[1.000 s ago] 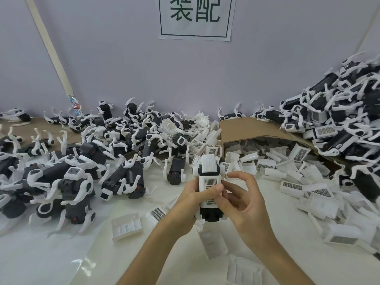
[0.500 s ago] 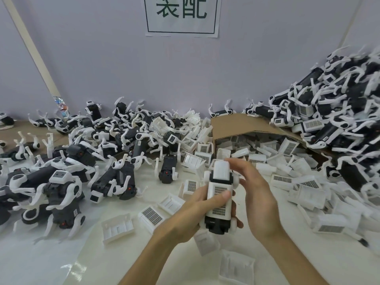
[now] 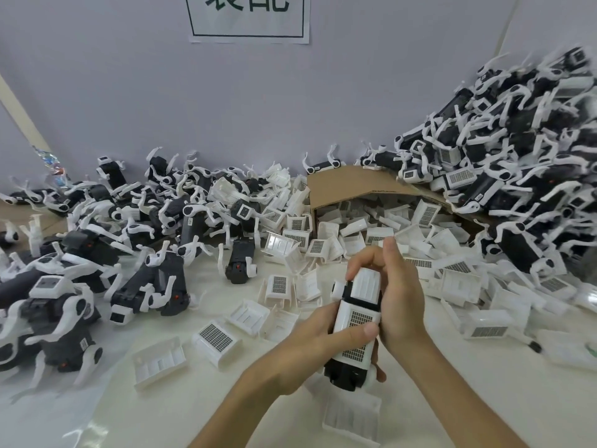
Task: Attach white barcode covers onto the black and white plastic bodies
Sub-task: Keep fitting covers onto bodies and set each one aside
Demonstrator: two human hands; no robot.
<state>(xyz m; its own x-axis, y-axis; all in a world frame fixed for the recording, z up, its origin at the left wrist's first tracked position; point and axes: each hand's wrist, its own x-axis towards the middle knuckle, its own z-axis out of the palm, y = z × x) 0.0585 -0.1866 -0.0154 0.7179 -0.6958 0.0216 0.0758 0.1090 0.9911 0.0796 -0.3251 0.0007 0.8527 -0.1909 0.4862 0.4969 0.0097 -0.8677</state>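
I'm gripping the body (image 3: 345, 375) in my left hand (image 3: 307, 349) just above the table (image 3: 193, 402), thumb pressing across the cover (image 3: 358, 320) sitting on its top; my right hand (image 3: 399, 302) is wrapping round the far end of it; loose covers (image 3: 215, 339) are lying all around, some in the box (image 3: 349, 185).

Factory assembly bench: heaps of identical black and white plastic bodies (image 3: 517, 258) piled along a plain wall (image 3: 290, 108), a torn cardboard box (image 3: 349, 185) spilling white barcode covers (image 3: 427, 212), a printed sign (image 3: 248, 25) with Chinese characters taped above the white-covered table (image 3: 193, 399).
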